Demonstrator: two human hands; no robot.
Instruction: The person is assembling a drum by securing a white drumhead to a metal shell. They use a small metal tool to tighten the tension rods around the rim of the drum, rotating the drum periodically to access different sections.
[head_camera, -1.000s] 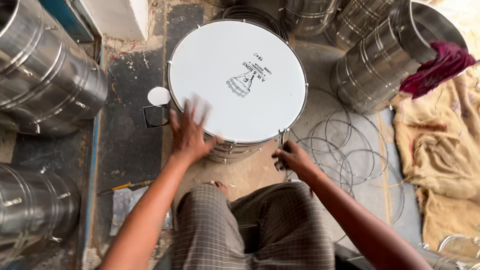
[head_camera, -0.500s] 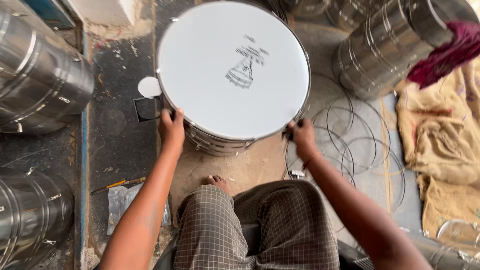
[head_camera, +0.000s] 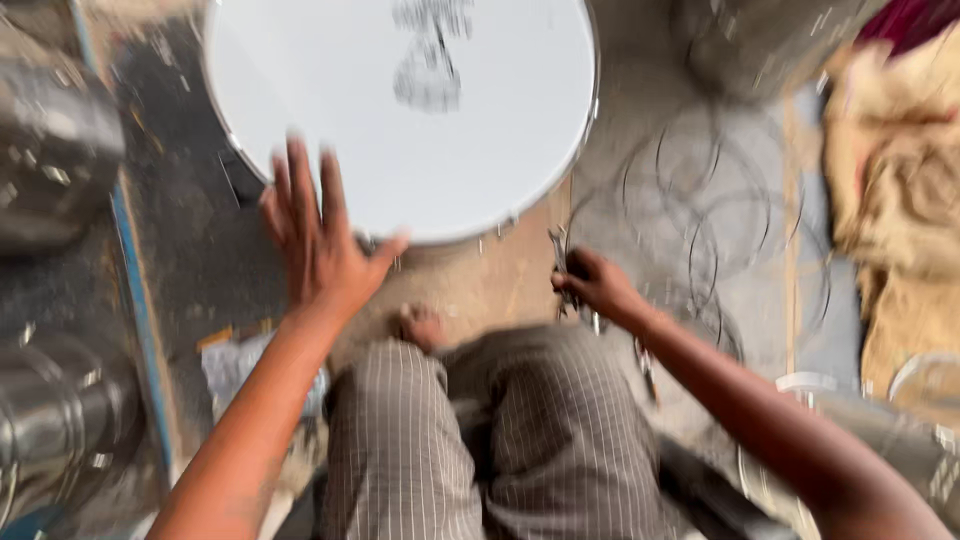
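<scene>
A large drum (head_camera: 480, 150) with a white head and a shiny metal rim stands on the floor in front of my knees. My left hand (head_camera: 318, 240) is spread flat with fingers apart, touching the drum's near-left edge. Lower to the right, my right hand (head_camera: 595, 282) is closed around a small dark metal tool (head_camera: 560, 250), just off the drum's near-right rim. The picture is blurred by motion, so the tool's exact kind is unclear.
Shiny steel drum shells lie at the left (head_camera: 55, 160) and lower left (head_camera: 60, 420). Thin wire hoops (head_camera: 700, 210) lie on the floor to the right, beside crumpled tan cloth (head_camera: 900, 200). Another metal shell (head_camera: 900, 440) sits at the lower right.
The view has moved closer to the drum. My left hand has come off the rim's side and spread open at the edge. My right hand has pulled back from the rim, gripping the tool.
</scene>
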